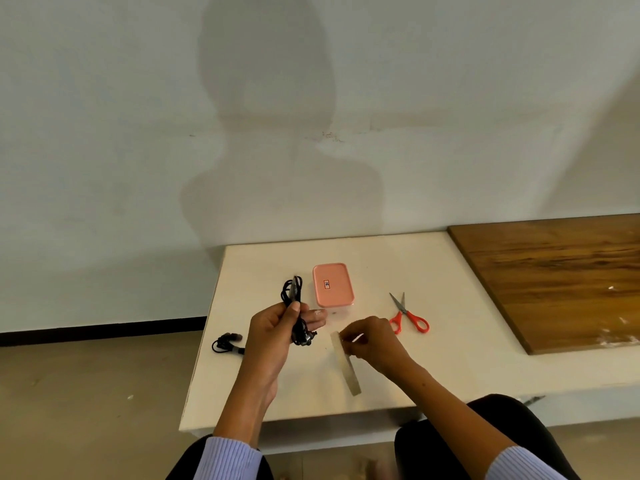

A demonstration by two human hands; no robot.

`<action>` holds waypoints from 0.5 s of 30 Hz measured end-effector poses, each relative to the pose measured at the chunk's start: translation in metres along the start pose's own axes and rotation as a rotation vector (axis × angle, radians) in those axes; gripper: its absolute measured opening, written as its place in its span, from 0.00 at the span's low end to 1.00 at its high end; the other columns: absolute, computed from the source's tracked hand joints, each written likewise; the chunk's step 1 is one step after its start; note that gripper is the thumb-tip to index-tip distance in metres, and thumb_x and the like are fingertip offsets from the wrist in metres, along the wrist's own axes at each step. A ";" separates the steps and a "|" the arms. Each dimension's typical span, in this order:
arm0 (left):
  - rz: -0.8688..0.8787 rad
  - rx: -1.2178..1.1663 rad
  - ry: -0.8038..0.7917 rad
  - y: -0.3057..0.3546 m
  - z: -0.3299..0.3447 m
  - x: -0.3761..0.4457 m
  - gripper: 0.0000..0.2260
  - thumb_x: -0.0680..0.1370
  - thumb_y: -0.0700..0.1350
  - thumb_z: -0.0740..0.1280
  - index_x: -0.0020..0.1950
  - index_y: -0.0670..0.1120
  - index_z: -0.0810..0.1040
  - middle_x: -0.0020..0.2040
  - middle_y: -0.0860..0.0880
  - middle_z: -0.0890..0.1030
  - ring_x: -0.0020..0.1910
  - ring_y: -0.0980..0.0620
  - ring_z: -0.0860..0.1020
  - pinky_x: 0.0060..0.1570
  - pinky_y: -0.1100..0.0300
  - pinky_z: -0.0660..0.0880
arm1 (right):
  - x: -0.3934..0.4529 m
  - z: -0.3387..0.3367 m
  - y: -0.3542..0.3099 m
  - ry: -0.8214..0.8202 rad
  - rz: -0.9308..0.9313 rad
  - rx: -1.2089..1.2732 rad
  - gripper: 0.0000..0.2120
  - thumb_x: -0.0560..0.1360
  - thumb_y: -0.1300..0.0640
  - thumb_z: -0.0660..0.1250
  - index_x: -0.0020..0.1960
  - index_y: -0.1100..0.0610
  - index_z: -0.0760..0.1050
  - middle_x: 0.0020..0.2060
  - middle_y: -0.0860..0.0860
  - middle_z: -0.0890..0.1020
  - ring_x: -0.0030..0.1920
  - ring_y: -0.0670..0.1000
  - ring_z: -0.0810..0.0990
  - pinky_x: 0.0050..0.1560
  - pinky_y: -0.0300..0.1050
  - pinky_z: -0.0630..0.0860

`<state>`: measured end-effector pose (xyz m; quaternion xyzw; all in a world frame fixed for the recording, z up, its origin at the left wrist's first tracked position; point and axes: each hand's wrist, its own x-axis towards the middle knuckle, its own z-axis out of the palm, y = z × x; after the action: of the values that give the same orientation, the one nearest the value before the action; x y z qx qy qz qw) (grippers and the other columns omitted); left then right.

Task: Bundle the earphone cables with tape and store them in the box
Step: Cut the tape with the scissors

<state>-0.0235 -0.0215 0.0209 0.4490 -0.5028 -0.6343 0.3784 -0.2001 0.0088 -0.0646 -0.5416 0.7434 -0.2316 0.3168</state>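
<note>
Pale wall [104,133] up behind, shadow of a seated person [277,150] thrown across it, tan floor [86,393] down on the left. White desk [450,341] front and centre, with a brown wooden board [554,282] lying on its far right part.

Left hand [277,332] raised above the desk, fingers [313,318] and thumb curled round a folded bundle of black earphone cable [294,306]. Loops sticking up past the thumb, earbud end dangling just below the hand. Held clear of the surface, just left of the box.

Right hand [370,341] low over the desk, fingers bunched and pinching a small pale piece of tape [355,338] at the top end of a flat metal ruler [346,365]. Ruler lying flat on the desk, angled from near the hand down toward the near edge.

Pink box [333,285] with its lid on, small label on top, sitting at the far middle of the desk. Red-handled scissors [408,315] to the right of the box, blades partly apart and pointing far-left, just beyond the right hand.

Second black earphone set [227,344] coiled at the left edge of the desk, left of the left wrist, partly hidden behind it. Can't tell whether already taped.

Light blue ribbed sleeves [228,459] at the bottom, dark trousers [485,434] beneath.
</note>
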 end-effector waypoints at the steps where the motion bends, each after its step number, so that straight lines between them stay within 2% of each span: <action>1: -0.001 -0.026 -0.003 0.004 0.000 -0.001 0.11 0.81 0.42 0.58 0.44 0.40 0.78 0.43 0.42 0.85 0.45 0.45 0.84 0.43 0.62 0.77 | 0.001 -0.001 0.002 0.000 0.032 0.012 0.10 0.73 0.61 0.70 0.55 0.57 0.80 0.50 0.53 0.83 0.43 0.47 0.80 0.52 0.39 0.78; 4: 0.013 -0.057 -0.017 0.019 0.006 -0.006 0.12 0.81 0.41 0.59 0.42 0.41 0.78 0.42 0.41 0.85 0.43 0.45 0.84 0.37 0.66 0.78 | 0.001 -0.004 0.008 -0.001 0.101 0.040 0.06 0.73 0.63 0.70 0.50 0.58 0.79 0.43 0.52 0.81 0.39 0.48 0.81 0.42 0.33 0.78; 7: 0.034 -0.022 -0.025 0.032 0.013 -0.015 0.14 0.81 0.41 0.59 0.39 0.43 0.80 0.42 0.42 0.85 0.42 0.47 0.85 0.37 0.66 0.78 | -0.001 -0.008 0.012 -0.007 0.114 0.035 0.06 0.74 0.63 0.68 0.51 0.60 0.80 0.42 0.51 0.80 0.36 0.45 0.78 0.35 0.27 0.75; 11: 0.057 0.009 -0.023 0.041 0.022 -0.024 0.12 0.80 0.41 0.59 0.41 0.44 0.80 0.41 0.43 0.86 0.43 0.47 0.85 0.44 0.58 0.77 | -0.001 -0.008 0.018 0.040 0.125 0.005 0.09 0.75 0.63 0.67 0.53 0.61 0.81 0.49 0.55 0.83 0.44 0.47 0.79 0.44 0.29 0.72; 15: 0.067 0.063 -0.009 0.039 0.031 -0.027 0.11 0.80 0.42 0.60 0.43 0.44 0.80 0.42 0.44 0.86 0.44 0.48 0.84 0.49 0.56 0.76 | -0.003 -0.008 0.023 0.081 0.122 0.030 0.07 0.74 0.63 0.68 0.51 0.61 0.82 0.48 0.55 0.84 0.42 0.45 0.77 0.48 0.33 0.75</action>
<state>-0.0429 0.0050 0.0672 0.4406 -0.5391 -0.6071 0.3830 -0.2202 0.0188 -0.0739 -0.4809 0.7837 -0.2446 0.3079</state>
